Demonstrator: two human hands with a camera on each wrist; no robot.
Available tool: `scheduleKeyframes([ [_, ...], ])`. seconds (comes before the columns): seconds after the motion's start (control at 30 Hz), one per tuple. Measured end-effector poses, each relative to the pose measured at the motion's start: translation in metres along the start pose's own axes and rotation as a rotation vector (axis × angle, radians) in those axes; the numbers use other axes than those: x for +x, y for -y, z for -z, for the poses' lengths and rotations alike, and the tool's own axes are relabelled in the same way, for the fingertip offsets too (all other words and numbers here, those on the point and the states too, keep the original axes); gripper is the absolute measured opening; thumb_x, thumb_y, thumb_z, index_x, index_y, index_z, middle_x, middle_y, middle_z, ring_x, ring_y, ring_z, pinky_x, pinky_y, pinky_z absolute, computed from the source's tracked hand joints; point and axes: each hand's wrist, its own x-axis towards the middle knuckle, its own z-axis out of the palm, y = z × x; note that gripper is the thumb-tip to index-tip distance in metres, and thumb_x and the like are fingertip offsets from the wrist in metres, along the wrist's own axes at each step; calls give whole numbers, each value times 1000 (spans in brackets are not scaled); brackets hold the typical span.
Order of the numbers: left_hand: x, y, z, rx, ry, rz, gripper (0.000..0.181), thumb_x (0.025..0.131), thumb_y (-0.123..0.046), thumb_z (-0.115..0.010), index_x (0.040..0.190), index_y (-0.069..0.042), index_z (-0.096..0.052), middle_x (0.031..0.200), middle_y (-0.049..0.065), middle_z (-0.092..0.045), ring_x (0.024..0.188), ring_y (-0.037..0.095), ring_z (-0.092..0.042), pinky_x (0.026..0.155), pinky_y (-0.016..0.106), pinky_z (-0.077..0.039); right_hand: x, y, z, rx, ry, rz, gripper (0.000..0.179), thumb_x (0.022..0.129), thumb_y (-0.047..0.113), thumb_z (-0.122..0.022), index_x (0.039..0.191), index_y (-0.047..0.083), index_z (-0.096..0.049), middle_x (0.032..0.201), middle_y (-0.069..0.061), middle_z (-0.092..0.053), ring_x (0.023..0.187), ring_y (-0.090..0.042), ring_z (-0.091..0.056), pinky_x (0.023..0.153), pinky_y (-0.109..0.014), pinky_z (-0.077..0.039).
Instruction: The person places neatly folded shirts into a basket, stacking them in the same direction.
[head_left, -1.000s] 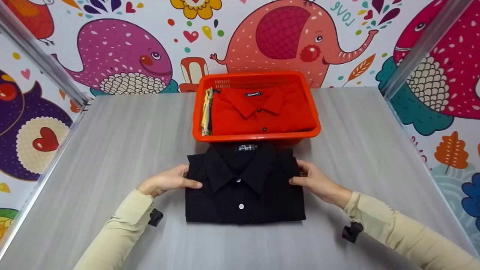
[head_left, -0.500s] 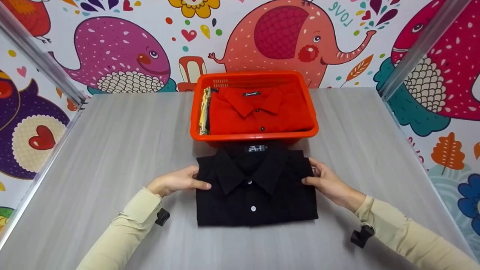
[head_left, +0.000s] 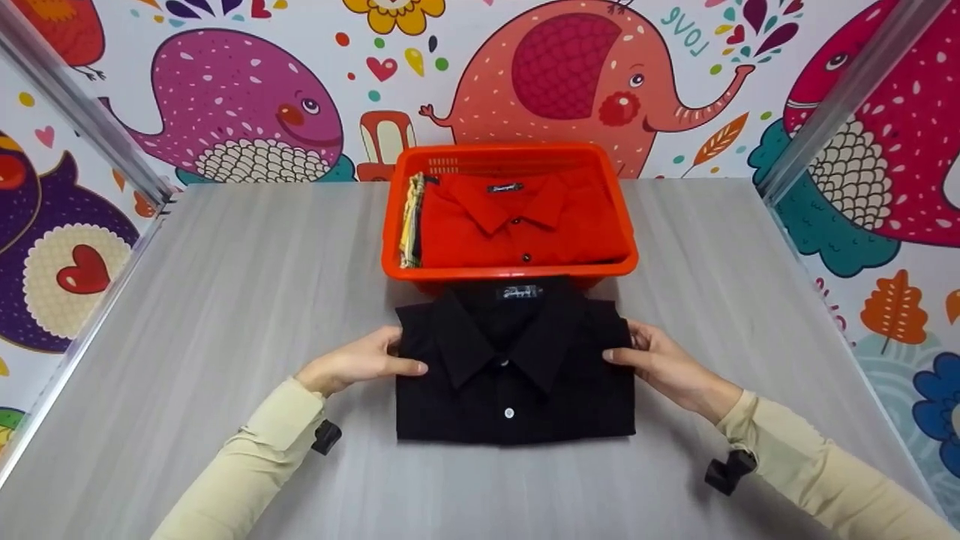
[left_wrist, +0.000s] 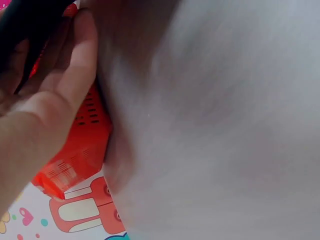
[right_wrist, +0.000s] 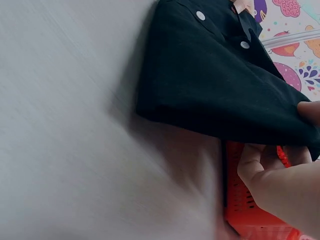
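A folded black shirt (head_left: 465, 405) with a pointed collar and white buttons is held by its two sides in front of the basket. My left hand (head_left: 364, 360) grips its left side, thumb on top and fingers underneath. On the opposite side my right hand (head_left: 667, 367) pinches it the same way. In the right wrist view, the shirt (right_wrist: 210, 90) hangs above the table with a shadow below, and fingers (right_wrist: 252, 162) curl under its edge. The left wrist view shows only a dark corner of the shirt (left_wrist: 30, 20) beside the left hand (left_wrist: 60, 95).
An orange-red plastic basket (head_left: 510, 271) stands at the back of the grey table (head_left: 255, 300). Inside lie a folded red shirt (head_left: 465, 240) and, along the left wall, a yellow-and-black patterned cloth (head_left: 411, 221). Walls printed with cartoon animals (head_left: 562, 60) enclose the back and sides.
Both hands shifted the black shirt to the right between the first and second frames. Since then it has risen slightly, its collar now overlapping the basket's front.
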Motion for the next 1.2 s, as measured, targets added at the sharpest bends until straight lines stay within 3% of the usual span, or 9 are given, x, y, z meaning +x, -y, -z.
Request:
scheduleKeyframes([
  [0.27,-4,-3,-1,12,-69,21,31,83,-12,-72,106,0,-55,99,3,-60,92,17,-53,83,29,-41,-3,7,2,-74,12,61,53,88,-12,-56,137,7,-49,126,-5,-61,113,-19,-57,93,-31,-47],
  [0.53,-5,-7,2,-38,-53,-50,65,89,-9,-65,143,6,-32,137,18,-48,121,24,-48,102,35,-38,-2,14,2,-142,-4,143,52,87,-13,-56,133,11,-55,123,-4,-62,110,-18,-58,91,-29,-48],
  [0.77,-4,-15,1,-87,-82,-30,64,93,-14,-62,146,-1,-29,136,15,-50,113,22,-56,92,40,-48,1,21,3,-174,-23,175,50,87,-13,-56,130,12,-58,123,-2,-62,112,-17,-57,92,-29,-47],
  [1.2,8,-34,10,-99,-124,-173,58,93,2,-56,145,3,-30,130,22,-55,102,23,-63,80,35,-54,12,41,2,-133,-59,207,52,87,-16,-52,132,10,-56,124,-4,-62,112,-18,-56,93,-30,-46],
])
